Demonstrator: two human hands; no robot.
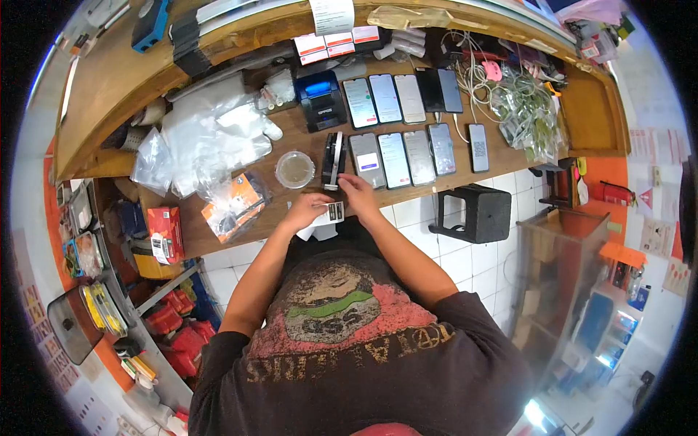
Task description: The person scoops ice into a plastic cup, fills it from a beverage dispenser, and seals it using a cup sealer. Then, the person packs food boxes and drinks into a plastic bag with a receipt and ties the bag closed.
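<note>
My left hand (pixel 305 211), at the table's front edge, pinches a small white printed paper (pixel 335 211) with dark blocks on it. Another white sheet (pixel 320 231) hangs just below this hand. My right hand (pixel 356 195) is closed at the near end of a long black desk tool (pixel 334 156), which looks like a tape dispenser. Whether its fingers grip the tool or something thin there is too small to tell. Left of the tool sits a round clear tub (pixel 295 169). Several smartphones (pixel 369 161) lie in two rows to the right.
A black and blue label printer (pixel 320 102) stands behind the tool. Plastic bags (pixel 211 138) and an orange packet (pixel 236 207) cover the left side. Cables (pixel 465 65) and bagged items (pixel 527 116) crowd the right. A black stool (pixel 472 214) stands below the table edge.
</note>
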